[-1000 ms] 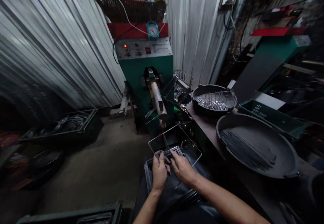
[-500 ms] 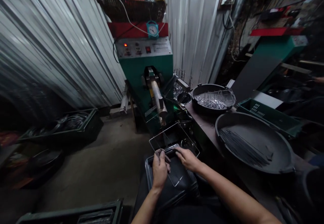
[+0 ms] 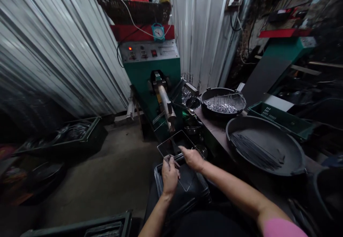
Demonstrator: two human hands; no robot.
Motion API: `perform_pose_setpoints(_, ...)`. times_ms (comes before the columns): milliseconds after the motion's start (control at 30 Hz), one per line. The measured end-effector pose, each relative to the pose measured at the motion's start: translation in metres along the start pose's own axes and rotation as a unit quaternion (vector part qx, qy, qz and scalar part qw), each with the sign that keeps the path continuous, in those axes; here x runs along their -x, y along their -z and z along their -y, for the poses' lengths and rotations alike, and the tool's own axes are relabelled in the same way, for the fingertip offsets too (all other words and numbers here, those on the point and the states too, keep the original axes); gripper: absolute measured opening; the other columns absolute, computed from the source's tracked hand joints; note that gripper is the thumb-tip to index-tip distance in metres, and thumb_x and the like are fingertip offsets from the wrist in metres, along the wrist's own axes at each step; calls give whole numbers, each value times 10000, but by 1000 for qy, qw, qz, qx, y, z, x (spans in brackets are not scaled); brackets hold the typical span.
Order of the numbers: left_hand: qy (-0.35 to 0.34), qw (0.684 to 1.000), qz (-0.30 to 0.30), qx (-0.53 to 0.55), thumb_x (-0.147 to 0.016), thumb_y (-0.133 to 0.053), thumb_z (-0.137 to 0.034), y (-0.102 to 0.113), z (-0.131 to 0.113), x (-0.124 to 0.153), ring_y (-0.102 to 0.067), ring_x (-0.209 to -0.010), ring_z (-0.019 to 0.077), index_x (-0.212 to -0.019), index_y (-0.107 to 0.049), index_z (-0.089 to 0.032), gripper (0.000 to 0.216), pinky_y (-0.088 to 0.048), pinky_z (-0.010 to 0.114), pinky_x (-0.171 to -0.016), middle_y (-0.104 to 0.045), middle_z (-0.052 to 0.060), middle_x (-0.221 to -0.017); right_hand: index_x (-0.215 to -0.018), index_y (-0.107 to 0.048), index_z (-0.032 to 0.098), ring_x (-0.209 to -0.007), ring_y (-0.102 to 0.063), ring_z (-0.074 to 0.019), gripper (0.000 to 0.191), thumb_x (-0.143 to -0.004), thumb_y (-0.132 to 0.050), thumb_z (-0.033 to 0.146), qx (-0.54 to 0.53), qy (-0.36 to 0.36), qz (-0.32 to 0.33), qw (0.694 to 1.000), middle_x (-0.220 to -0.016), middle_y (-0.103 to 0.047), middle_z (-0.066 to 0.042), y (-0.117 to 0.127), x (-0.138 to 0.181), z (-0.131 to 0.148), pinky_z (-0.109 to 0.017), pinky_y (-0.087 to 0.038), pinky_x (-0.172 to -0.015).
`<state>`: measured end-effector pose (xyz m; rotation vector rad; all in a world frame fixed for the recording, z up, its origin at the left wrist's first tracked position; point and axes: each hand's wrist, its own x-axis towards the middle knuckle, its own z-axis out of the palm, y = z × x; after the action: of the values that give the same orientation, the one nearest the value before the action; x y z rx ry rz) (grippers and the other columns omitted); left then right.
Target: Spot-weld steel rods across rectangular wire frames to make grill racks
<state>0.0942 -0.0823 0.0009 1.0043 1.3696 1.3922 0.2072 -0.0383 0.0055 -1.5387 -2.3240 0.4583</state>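
Note:
My left hand (image 3: 169, 173) is closed on the near left side of a thin rectangular wire frame (image 3: 166, 141), pinching it along with a short wire piece. My right hand (image 3: 192, 157) grips the frame's right side, a little farther forward. The frame is held tilted above a stack of dark wire frames (image 3: 198, 190) resting on my lap. Its far edge lies just below the metal electrode arm (image 3: 167, 107) of a green welding machine (image 3: 150, 76).
On the bench at the right stand a big dark pan of straight wires (image 3: 264, 147), a smaller pan of shiny wire parts (image 3: 223, 103) and a green crate (image 3: 278, 119). Dark crates (image 3: 66, 135) sit on the floor at the left, another crate (image 3: 80, 226) near my knee. Corrugated metal walls stand behind.
Both hands pushed the wire frame forward toward the machine's arm. My right hand slid up the frame's right side, away from me.

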Motion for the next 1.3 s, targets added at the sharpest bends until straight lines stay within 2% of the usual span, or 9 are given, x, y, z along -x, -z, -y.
perform_pose_setpoints(67,30,999,26,32,-798,-374,-444,0,2,0,-313,-290,43,-849,-405,-203,248,-296,175,-290,-430,-75,-539,-1231,-446,164,-721,-605,-184,445,-790,-397,127,58,17,7,998,-882,-652,-89,4,-1,-6,-244,-432,-629)
perform_pose_setpoints(200,23,999,2,29,-794,-388,-430,-1,8,1,-358,-314,44,-845,-404,-205,231,-314,167,-308,-432,-76,-548,-1225,-437,136,-706,-609,-155,401,-848,-299,139,9,-36,-35,999,-821,-664,-79,0,5,-4,-214,-429,-613)
perform_pose_setpoints(367,32,999,29,31,-804,-370,-421,1,15,4,-324,-302,41,-843,-409,-208,220,-312,175,-309,-443,-74,-545,-1248,-426,179,-729,-614,-200,477,-774,-425,124,79,-9,42,996,-844,-663,-84,-1,10,-2,-248,-423,-612)
perform_pose_setpoints(500,22,1000,-7,9,-795,-395,-415,1,17,4,-370,-337,59,-835,-427,-210,211,-334,191,-336,-475,-54,-566,-1251,-410,159,-734,-606,-144,412,-854,-300,150,-23,-30,-42,998,-880,-658,-75,-3,10,0,-208,-422,-645)
perform_pose_setpoints(633,44,997,40,55,-800,-380,-437,0,14,6,-332,-314,43,-842,-403,-214,227,-324,178,-316,-457,-69,-561,-1253,-420,231,-737,-614,-187,495,-769,-426,124,84,3,38,996,-848,-660,-68,5,6,-13,-241,-428,-625)
perform_pose_setpoints(833,77,995,34,54,-786,-402,-448,-2,21,8,-330,-295,38,-866,-396,-209,252,-273,155,-292,-425,-87,-518,-1270,-390,154,-777,-613,-152,432,-850,-292,131,62,-48,-9,997,-895,-657,-83,-1,16,-9,-204,-432,-646)
perform_pose_setpoints(933,70,995,47,61,-789,-398,-448,0,26,9,-334,-308,32,-872,-404,-211,251,-273,154,-306,-466,-75,-552,-1239,-437,226,-730,-621,-195,480,-770,-443,128,84,-33,54,995,-814,-670,-60,3,16,-11,-245,-439,-619)
perform_pose_setpoints(1100,55,998,22,33,-798,-392,-434,1,24,11,-329,-321,34,-859,-408,-211,231,-272,156,-317,-445,-75,-541,-1218,-458,179,-827,-606,-153,393,-860,-297,147,44,-59,-24,997,-937,-651,-81,2,18,-8,-209,-432,-676)
perform_pose_setpoints(1300,40,998,54,7,-804,-374,-436,1,20,11,-330,-313,37,-866,-401,-205,241,-265,162,-316,-460,-71,-551,-1212,-470,213,-716,-621,-200,439,-782,-415,147,87,-40,34,995,-812,-672,-75,6,16,-24,-249,-429,-599)
